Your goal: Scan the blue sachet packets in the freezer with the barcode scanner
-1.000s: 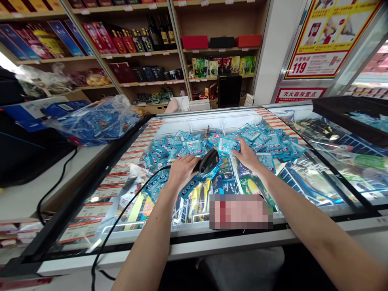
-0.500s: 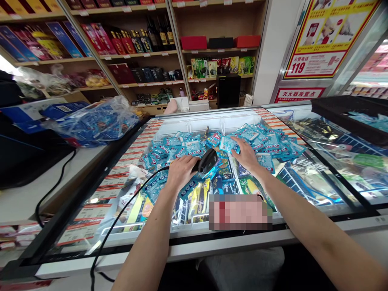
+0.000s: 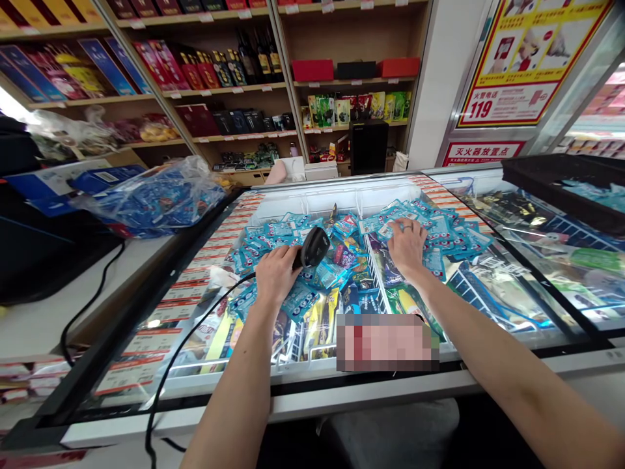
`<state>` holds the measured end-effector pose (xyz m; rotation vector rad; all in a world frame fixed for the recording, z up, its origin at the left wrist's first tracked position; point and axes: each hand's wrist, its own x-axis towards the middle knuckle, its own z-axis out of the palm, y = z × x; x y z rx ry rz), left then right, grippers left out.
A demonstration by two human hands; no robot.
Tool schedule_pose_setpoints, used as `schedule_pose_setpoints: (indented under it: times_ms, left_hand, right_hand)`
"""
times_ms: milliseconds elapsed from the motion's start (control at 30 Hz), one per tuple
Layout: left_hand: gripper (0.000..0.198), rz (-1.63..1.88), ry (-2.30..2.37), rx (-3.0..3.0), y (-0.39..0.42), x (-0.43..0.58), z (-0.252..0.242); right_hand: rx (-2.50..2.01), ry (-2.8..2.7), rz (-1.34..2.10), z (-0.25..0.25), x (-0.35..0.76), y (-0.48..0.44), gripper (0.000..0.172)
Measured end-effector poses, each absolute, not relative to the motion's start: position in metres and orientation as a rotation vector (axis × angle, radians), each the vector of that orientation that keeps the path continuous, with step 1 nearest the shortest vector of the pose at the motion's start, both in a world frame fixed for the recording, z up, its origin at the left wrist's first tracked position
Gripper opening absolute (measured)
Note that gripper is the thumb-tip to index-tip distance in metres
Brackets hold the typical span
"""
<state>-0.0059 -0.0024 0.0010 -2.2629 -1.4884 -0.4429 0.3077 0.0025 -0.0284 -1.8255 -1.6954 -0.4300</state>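
Observation:
My left hand point(image 3: 277, 273) is closed round the handle of a black corded barcode scanner point(image 3: 315, 247), its head raised above the glass-topped freezer point(image 3: 293, 391). My right hand point(image 3: 407, 246) lies over the right-hand pile of blue packets point(image 3: 439, 231), fingers bent down with a blue packet point(image 3: 385, 229) at their tips; the grip underneath is partly hidden. Another heap of blue packets point(image 3: 273, 238) spreads beyond and beside the scanner. Between the piles runs a white wire divider point(image 3: 375, 273), and other coloured packages show around it.
The scanner's black cable point(image 3: 183, 352) trails over the freezer's left part. A clear bag of blue packages point(image 3: 161, 198) rests on the left counter. At the right, a dark box point(image 3: 561, 189) stands on the glass. Stocked shelves point(image 3: 219, 85) line the back wall.
My right hand has shifted rightward onto the right pile, the blue packet moving with it. The scanner in my left hand has moved left and slightly up.

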Motion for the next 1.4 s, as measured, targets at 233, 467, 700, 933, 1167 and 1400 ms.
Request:
schedule_pose_setpoints:
  times_ms: [233, 467, 700, 933, 1167, 1400]
  left_hand:
    - [0.035, -0.503, -1.586, -2.159, -0.001, -0.011, 0.001]
    - [0.037, -0.584, -1.75, -2.008, 0.0, -0.023, 0.003]
    - [0.037, -0.606, -1.805, -1.977, 0.0, -0.029, 0.004]
    - [0.035, -0.679, -1.823, -1.909, -0.001, -0.035, 0.004]
    - [0.035, -0.719, -1.825, -1.875, 0.0, -0.039, 0.001]
    - [0.033, -0.706, -1.841, -1.883, 0.0, -0.037, 0.001]
  right_hand:
    - [-1.839, -1.884, -0.523, -0.031, 0.309, 0.004, 0.027]
    - [-1.749, -1.913, -0.571, -0.03, 0.305, 0.003, 0.027]
    - [-1.396, -2.2, -0.271, -0.032, 0.286, 0.005, 0.036]
    - [-1.243, -2.386, -0.036, -0.025, 0.259, 0.015, 0.044]
    - [-1.038, -2.542, 0.02, -0.023, 0.228, 0.025, 0.046]
    - [-1.076, -2.431, 0.117, -0.028, 0.239, 0.028, 0.04]
